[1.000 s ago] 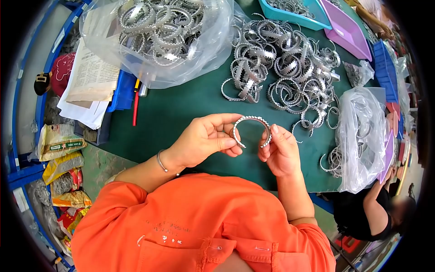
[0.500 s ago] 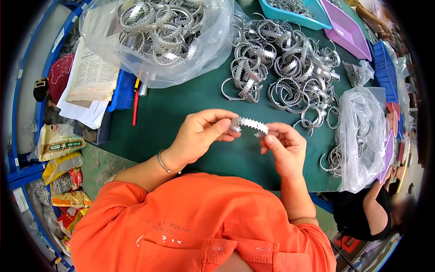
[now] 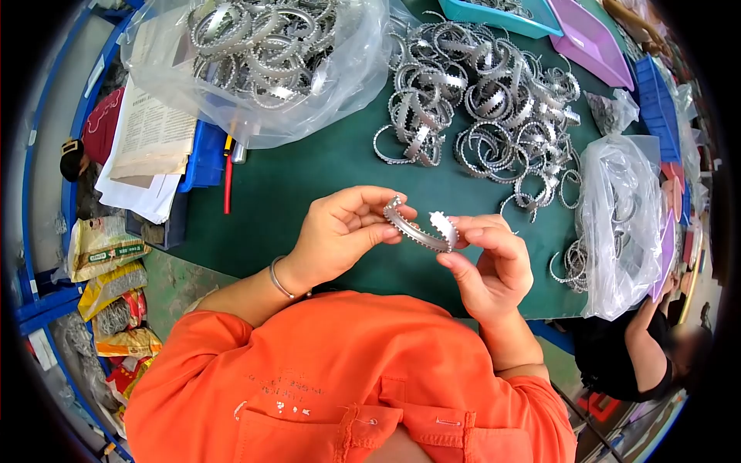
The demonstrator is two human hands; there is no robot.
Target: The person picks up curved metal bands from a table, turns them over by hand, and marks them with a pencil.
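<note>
L. hand [image 3: 340, 233]: grip closed, thumb & fingers pinching one side of a toothed metal ring [image 3: 417, 235]. R. hand [image 3: 495, 266]: grip closed on opp. side of same part, thumb below, fingers above. Ring is tilted, its gap facing away from the person, held above the desk [image 3: 301, 181] nr. the front edge. Loose ring pile [image 3: 443, 79] lies beyond R. hand; large plastic bag [image 3: 340, 114] w/ more rings, far L.; clear bag [image 3: 614, 297], R. side.

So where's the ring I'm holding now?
Near the head view's centre, the toothed ring is held between your left hand and right hand, over the green tabletop.
</note>
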